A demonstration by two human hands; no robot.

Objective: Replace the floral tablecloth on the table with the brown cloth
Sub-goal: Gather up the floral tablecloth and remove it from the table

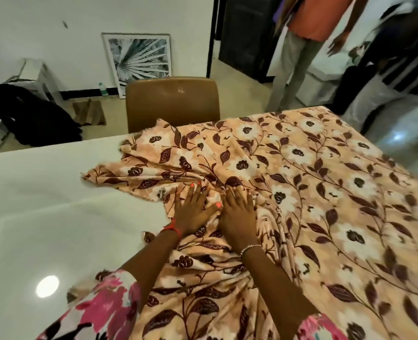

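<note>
A framed leaf print (pixel 139 60) leans against the white wall (pixel 80 15) on the pale floor (pixel 240 77), a brown chair (pixel 172 101) in front of it, dark clothes (pixel 31 114) heaped at left, a black cabinet (pixel 247 33) at right.

A glossy white surface (pixel 43 204) fills the left and lower left of the frame, with a round light reflection near the bottom left. The floral tablecloth (pixel 325 204) lies on it, flat across the right half, bunched into folds at the centre
</note>
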